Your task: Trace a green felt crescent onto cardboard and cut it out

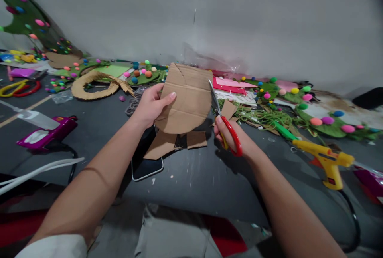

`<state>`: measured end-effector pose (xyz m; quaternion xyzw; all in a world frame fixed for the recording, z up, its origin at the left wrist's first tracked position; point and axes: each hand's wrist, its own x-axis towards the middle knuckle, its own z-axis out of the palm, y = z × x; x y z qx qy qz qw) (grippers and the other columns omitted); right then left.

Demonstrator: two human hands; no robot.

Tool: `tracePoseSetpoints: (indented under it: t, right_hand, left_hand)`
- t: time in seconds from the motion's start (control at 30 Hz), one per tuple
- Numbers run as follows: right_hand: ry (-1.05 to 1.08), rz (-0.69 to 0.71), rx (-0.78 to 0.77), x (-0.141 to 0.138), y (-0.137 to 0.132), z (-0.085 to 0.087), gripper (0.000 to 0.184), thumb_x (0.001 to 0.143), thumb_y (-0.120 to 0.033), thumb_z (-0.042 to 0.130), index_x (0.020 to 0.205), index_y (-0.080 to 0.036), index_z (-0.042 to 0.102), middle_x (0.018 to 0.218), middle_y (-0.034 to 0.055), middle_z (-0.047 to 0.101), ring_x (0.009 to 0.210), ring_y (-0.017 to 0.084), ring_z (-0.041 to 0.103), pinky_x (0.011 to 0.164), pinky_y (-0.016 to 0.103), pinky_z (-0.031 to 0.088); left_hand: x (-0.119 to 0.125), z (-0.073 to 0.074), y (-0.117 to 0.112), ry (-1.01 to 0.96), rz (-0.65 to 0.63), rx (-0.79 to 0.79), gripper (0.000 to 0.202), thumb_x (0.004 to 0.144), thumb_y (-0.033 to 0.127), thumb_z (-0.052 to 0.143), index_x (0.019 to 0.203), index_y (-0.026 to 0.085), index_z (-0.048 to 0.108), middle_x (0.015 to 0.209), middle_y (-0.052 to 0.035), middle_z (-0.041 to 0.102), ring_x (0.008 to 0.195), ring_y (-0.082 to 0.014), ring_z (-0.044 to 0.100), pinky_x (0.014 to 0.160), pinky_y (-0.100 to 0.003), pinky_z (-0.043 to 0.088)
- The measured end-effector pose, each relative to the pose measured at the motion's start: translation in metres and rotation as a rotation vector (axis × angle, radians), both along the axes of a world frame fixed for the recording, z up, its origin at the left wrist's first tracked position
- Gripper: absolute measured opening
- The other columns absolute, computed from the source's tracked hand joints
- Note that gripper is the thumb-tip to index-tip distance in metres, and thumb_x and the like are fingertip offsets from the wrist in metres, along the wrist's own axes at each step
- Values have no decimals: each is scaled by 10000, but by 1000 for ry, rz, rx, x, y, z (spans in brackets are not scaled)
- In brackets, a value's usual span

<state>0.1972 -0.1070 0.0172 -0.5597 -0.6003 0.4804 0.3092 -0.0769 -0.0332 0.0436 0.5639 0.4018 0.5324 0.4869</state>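
Observation:
My left hand (154, 106) grips the left edge of a brown cardboard piece (187, 98), thumb on the front face. The piece is rounded along the bottom and still angular at the top, with a curved line near its top left corner. In my right hand (229, 134) is a pair of scissors (235, 136) with red and yellow handles. Their blades point up along the cardboard's right edge; whether they touch it I cannot tell. Below the piece, cardboard offcuts (161, 145) lie partly over a dark phone (147, 169).
A yellow glue gun (326, 156) lies at the right, a purple one (49, 132) at the left. A cardboard ring (94, 86), another pair of scissors (20, 88), green string (257, 114) and felt pieces with pom-poms (326, 122) line the table's back.

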Motion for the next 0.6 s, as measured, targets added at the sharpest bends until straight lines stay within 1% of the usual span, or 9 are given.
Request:
tracePoseSetpoints:
  t: [0.13,0.27,0.43,0.6]
  right_hand:
    - [8,-8,7,-2,-1,-1,750,859,-959,441,752,-222,531,615,-11,504,498,123,463,461,263,369]
    - [15,-23,-15,-5,0,0,767,845,-979,421,755,-223,514,605,-15,494,488,118,455,449,255,352]
    - [1,-25,-30,-5,0,0,761,868,-968,394,753,-223,504,605,-19,482,480,120,459,457,267,374]
    - [-46,-14,15,-1,1,-3,726,892,-929,439,730,-224,499,603,-15,491,518,132,475,496,277,400]
  left_hand:
    - [0,0,0,-27,-5,-15,529,742,395,902,1184,165,726,1006,-61,834,855,-243,795,791,-379,669]
    - [1,-1,1,6,-7,-18,519,745,408,894,1172,165,725,1024,-70,832,887,-254,795,808,-389,665]
    - [1,-4,1,24,-11,7,505,761,401,885,1180,163,733,1063,-73,828,921,-244,785,825,-377,659]
    - [1,-3,1,35,-8,8,500,768,405,876,1184,167,733,1070,-75,826,929,-254,785,842,-401,659]
